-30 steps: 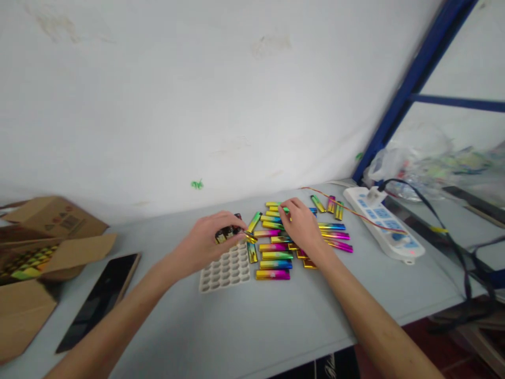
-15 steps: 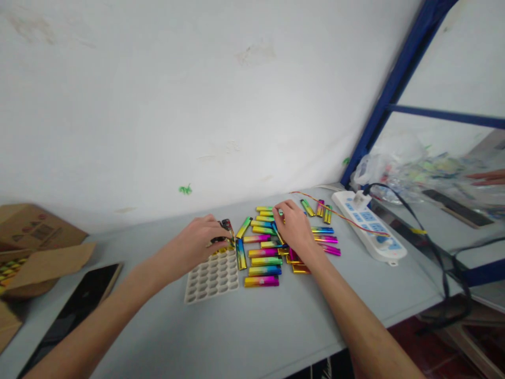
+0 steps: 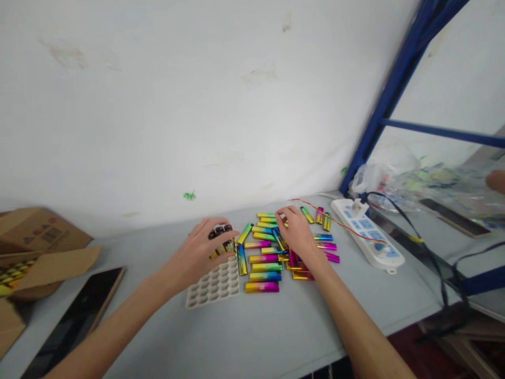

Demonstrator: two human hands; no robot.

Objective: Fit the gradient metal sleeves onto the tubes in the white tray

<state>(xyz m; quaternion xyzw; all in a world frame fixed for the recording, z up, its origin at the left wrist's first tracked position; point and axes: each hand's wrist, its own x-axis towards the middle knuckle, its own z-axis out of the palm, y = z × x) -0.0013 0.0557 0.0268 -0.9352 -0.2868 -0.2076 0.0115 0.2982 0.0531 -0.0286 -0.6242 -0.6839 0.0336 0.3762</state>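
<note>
Several shiny rainbow-coloured lighters [image 3: 265, 266] lie in a loose pile on the grey table [image 3: 252, 337]. A white tray with rows of oval slots [image 3: 213, 287] sits left of the pile. My left hand [image 3: 199, 252] is closed over the tray's far end, gripping a few lighters whose dark tops stick out by the fingers. My right hand [image 3: 296, 235] rests on the pile, fingers curled, pinching one blue-tinted lighter [image 3: 278, 238] at the pile's middle.
A white power strip [image 3: 369, 239] with a plug and thin red-yellow wire lies right of the pile. A dark phone [image 3: 74, 318] lies at left, beside an open cardboard box [image 3: 27, 258] of lighters. Blue shelf frame [image 3: 379, 116] and black cables stand at right; another person's hand [image 3: 496, 180] shows far right.
My left hand has shifted slightly over the tray's far end with its lighters. My right hand has drawn back a little into the pile's middle. The view has tilted.
</note>
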